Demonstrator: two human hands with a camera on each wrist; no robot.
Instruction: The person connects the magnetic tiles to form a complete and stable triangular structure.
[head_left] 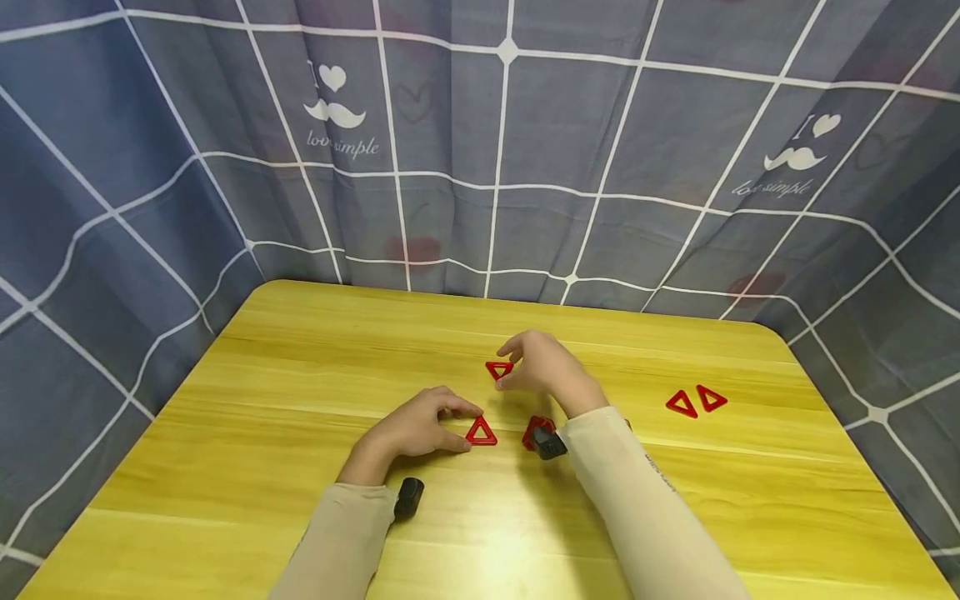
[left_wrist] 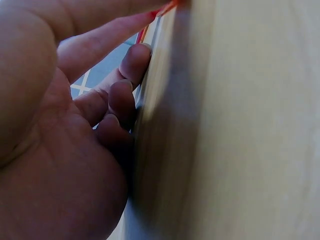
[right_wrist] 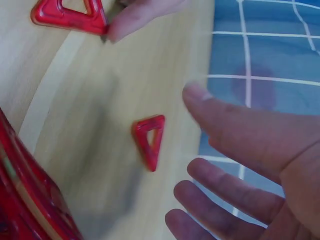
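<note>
My left hand (head_left: 416, 425) rests low over the table, its index fingertip and thumb at two corners of a red triangular frame (head_left: 481, 432). Those fingertips pinch the frame, which lies flat; in the left wrist view only a sliver of red shows past the fingers. My right hand (head_left: 542, 364) hovers beside a second red triangle (head_left: 499, 370) farther back. Its thumb and fingers are spread, apart from that triangle (right_wrist: 149, 142) in the right wrist view, and hold nothing. Below the right wrist stands a red piece (head_left: 534, 429), partly hidden by the wrist camera.
Two more red triangles (head_left: 682, 404) lie side by side on the right of the wooden table (head_left: 300, 358). A grey-blue checked curtain (head_left: 450, 208) hangs along the table's back and sides. A black wrist camera (head_left: 408, 498) sits on the left sleeve.
</note>
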